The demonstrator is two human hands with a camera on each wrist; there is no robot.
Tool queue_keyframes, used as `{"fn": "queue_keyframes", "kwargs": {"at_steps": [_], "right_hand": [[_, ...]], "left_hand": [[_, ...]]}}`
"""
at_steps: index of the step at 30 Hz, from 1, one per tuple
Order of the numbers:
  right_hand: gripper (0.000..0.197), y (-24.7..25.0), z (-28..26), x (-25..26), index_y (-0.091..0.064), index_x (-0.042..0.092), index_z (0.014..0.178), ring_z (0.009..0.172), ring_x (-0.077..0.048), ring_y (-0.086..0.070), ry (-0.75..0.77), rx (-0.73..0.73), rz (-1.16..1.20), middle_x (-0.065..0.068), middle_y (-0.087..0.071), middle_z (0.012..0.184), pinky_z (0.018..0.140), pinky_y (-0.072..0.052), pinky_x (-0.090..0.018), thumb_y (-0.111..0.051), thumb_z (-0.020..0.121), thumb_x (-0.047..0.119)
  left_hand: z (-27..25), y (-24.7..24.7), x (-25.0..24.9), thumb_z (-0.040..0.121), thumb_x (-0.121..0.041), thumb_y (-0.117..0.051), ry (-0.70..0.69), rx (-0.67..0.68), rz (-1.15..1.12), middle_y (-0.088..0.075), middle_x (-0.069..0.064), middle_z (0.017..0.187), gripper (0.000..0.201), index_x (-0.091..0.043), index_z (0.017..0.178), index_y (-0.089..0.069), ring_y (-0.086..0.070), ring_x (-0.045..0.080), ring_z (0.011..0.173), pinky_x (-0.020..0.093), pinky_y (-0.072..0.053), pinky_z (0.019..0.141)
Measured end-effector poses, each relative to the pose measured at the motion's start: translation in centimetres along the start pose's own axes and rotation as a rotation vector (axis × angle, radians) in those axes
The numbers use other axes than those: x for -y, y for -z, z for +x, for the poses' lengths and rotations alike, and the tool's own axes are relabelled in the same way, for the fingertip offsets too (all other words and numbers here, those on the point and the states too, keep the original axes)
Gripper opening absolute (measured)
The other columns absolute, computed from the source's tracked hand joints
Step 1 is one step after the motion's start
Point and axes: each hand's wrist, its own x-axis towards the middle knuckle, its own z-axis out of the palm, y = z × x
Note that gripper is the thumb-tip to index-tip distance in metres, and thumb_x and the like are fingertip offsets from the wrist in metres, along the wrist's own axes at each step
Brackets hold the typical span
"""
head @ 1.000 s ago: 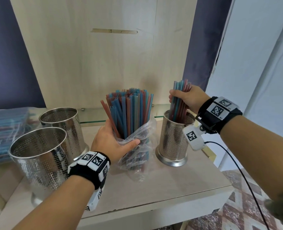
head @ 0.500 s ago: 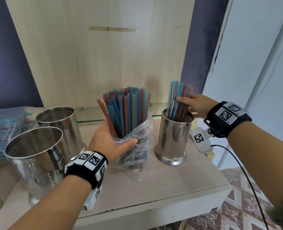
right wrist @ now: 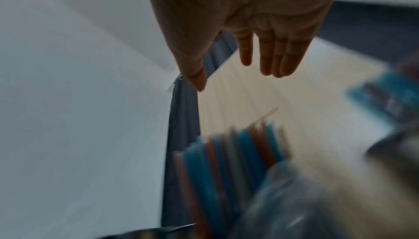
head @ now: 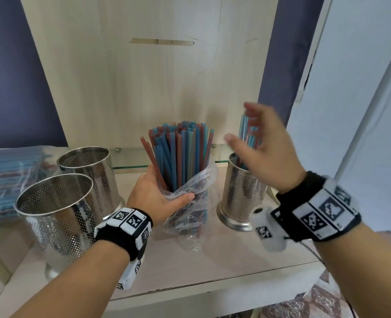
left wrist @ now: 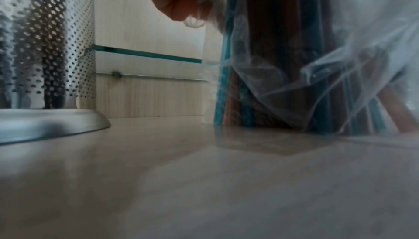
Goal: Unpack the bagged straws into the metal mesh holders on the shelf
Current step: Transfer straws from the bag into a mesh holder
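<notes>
A clear plastic bag (head: 189,216) of blue and red straws (head: 181,154) stands upright on the shelf, and my left hand (head: 157,193) grips it around the middle. The same bag (left wrist: 317,63) fills the right of the left wrist view. To its right stands a perforated metal holder (head: 240,196) with a small bunch of straws (head: 247,134) in it. My right hand (head: 258,143) hovers above that holder, blurred, fingers spread and holding nothing. The right wrist view shows the straight fingers (right wrist: 267,54) over the blurred straw tips (right wrist: 226,157).
Two more perforated metal holders (head: 54,214) (head: 86,171) stand at the left of the shelf (head: 212,267). Flat bags of straws (head: 4,180) lie stacked at far left. A wooden back panel (head: 144,76) rises behind; a glass ledge (head: 130,157) runs along it.
My right hand has let go of the straw bunch in the right holder and lifted up and toward the left with fingers spread. The left hand still grips the bag.
</notes>
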Motion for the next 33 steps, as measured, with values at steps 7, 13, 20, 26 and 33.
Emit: {"fn": "queue_keyframes", "kwargs": {"at_steps": [7, 13, 20, 26, 33], "right_hand": [[0.140, -6.5, -0.7, 1.6, 0.014, 0.016, 0.154, 0.150, -0.016, -0.009, -0.332, 0.367, 0.270, -0.002, -0.005, 0.164, 0.120, -0.018, -0.034, -0.087, 0.063, 0.049], [0.090, -9.0, -0.5, 1.2, -0.032, 0.011, 0.144, 0.109, -0.002, -0.058, -0.315, 0.155, 0.350, 0.002, -0.056, 0.127, 0.088, -0.044, -0.008, -0.086, 0.073, 0.024], [0.030, -10.3, -0.9, 0.8, -0.060, 0.014, 0.112, 0.082, -0.004, -0.060, -0.269, 0.049, 0.265, 0.004, -0.066, 0.095, 0.066, -0.044, -0.004, -0.072, 0.085, 0.020], [0.017, -10.0, -0.3, 0.8, -0.064, -0.001, 0.085, 0.068, -0.024, -0.061, -0.243, 0.029, 0.208, -0.014, -0.067, 0.076, 0.059, -0.050, -0.028, -0.069, 0.084, 0.015], [0.020, -9.1, 1.5, 0.5, -0.062, -0.004, 0.088, 0.066, -0.023, -0.057, -0.228, 0.102, 0.178, -0.017, -0.063, 0.073, 0.063, -0.050, -0.042, -0.065, 0.086, 0.016]], "left_hand": [[0.0, 0.3, -0.3, 0.055, -0.063, -0.083, -0.080, -0.011, -0.060, -0.053, -0.023, 0.113, 0.100, -0.028, 0.137, -0.039, -0.052, -0.001, 0.103, 0.022, -0.045, 0.086], [0.0, 0.4, -0.3, 0.050, -0.065, -0.084, -0.076, -0.012, -0.062, -0.055, -0.022, 0.107, 0.102, -0.026, 0.135, -0.042, -0.054, -0.001, 0.099, 0.018, -0.045, 0.082], [0.2, 0.2, 0.1, 0.046, -0.069, -0.084, -0.062, -0.009, -0.047, -0.060, -0.014, 0.114, 0.104, -0.027, 0.132, -0.043, -0.059, 0.006, 0.105, 0.028, -0.052, 0.088], [0.3, 0.0, 0.5, 0.042, -0.079, -0.077, -0.022, 0.009, -0.023, -0.059, -0.010, 0.116, 0.112, -0.028, 0.133, -0.038, -0.059, 0.012, 0.109, 0.038, -0.053, 0.091], [0.2, 0.0, 0.5, 0.046, -0.076, -0.078, -0.032, -0.008, 0.000, -0.059, -0.010, 0.115, 0.107, -0.027, 0.132, -0.037, -0.058, 0.013, 0.110, 0.038, -0.053, 0.092]]}}
